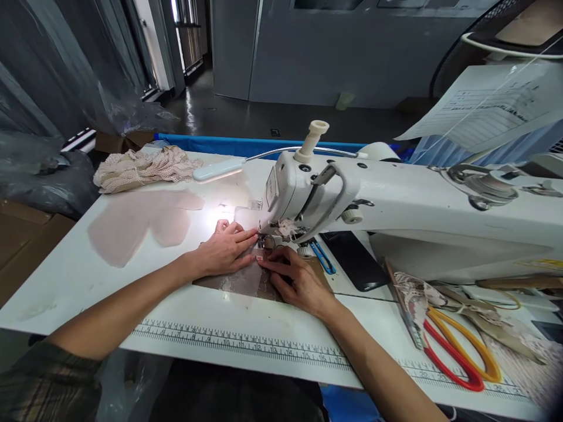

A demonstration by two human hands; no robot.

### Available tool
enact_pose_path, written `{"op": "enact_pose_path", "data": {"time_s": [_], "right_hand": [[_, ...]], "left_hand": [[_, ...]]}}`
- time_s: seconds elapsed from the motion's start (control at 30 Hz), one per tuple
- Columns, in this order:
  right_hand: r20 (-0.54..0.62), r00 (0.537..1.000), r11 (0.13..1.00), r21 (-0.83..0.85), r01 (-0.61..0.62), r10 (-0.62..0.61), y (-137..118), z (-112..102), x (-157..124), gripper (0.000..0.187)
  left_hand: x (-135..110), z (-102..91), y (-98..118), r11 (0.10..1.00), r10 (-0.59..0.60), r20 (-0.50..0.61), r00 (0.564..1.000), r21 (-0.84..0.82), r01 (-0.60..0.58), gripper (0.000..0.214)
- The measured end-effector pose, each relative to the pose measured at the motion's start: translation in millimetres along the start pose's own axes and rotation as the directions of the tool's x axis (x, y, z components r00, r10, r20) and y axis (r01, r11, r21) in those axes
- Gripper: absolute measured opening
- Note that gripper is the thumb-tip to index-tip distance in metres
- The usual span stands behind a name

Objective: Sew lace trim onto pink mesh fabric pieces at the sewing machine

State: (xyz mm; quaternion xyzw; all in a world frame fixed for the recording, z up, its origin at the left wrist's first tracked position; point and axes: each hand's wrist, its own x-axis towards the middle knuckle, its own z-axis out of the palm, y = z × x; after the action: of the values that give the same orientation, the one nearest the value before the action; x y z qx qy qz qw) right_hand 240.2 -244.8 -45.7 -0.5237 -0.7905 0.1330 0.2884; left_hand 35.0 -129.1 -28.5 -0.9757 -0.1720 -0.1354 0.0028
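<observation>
Fabric (pixel 244 281) lies under your open left hand (pixel 226 249), likely for steadiness — right hand (pixel 299 279) touches it near the presser foot (pixel 266 242), grip unclear.

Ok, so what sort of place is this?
Probably a sewing workshop: a white sewing machine stands on a table with a ruler scale along its near edge, and cut fabric pieces lie at left.

Left sleeve (pixel 50 381): dark green plaid fabric with brownish crossing lines, wide cut, ending near the elbow. Left forearm (pixel 132 305) and right forearm (pixel 382 357): bare. Left hand (pixel 226 249) and right hand (pixel 301 278): bare. Lap garment (pixel 237 392), near side: almost black, pattern indistinct.
</observation>
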Motion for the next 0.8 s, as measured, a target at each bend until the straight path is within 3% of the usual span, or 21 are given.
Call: {"op": "enact_pose_path", "data": {"time_s": [0.1, 0.27, 0.37, 0.5, 0.8], "right_hand": [[-0.005, 1.0, 1.0, -0.008, 0.0, 0.0, 0.4, 0.6, -1.2, 0.033], [-0.008, 1.0, 1.0, -0.021, 0.012, -0.012, 0.3, 1.3, -3.6, 0.033], [-0.023, 0.999, 0.999, -0.026, 0.026, -0.027, -0.8, 1.3, -4.0, 0.033], [-0.04, 0.998, 0.998, -0.047, 0.038, -0.04, -1.4, 1.4, -3.5, 0.035], [-0.077, 0.994, 0.995, -0.077, 0.07, -0.076, -1.5, 4.0, -2.6, 0.034]], "left_hand": [[0.8, 2.9, 2.7, 0.997, 0.069, -0.099, 0.993, 0.038, -0.065, 0.034], [1.8, 5.8, 1.5, 0.966, 0.226, -0.174, 0.959, -0.089, -0.244, 0.026], [-0.1, 1.5, 0.7, 0.96, 0.248, -0.209, 0.946, -0.076, -0.268, 0.019], [-2.6, -4.4, -0.2, 0.954, 0.291, -0.173, 0.941, -0.029, -0.3, 0.022], [0.6, 1.6, 0.6, 0.969, 0.246, -0.222, 0.943, 0.072, -0.236, 0.025]]}}
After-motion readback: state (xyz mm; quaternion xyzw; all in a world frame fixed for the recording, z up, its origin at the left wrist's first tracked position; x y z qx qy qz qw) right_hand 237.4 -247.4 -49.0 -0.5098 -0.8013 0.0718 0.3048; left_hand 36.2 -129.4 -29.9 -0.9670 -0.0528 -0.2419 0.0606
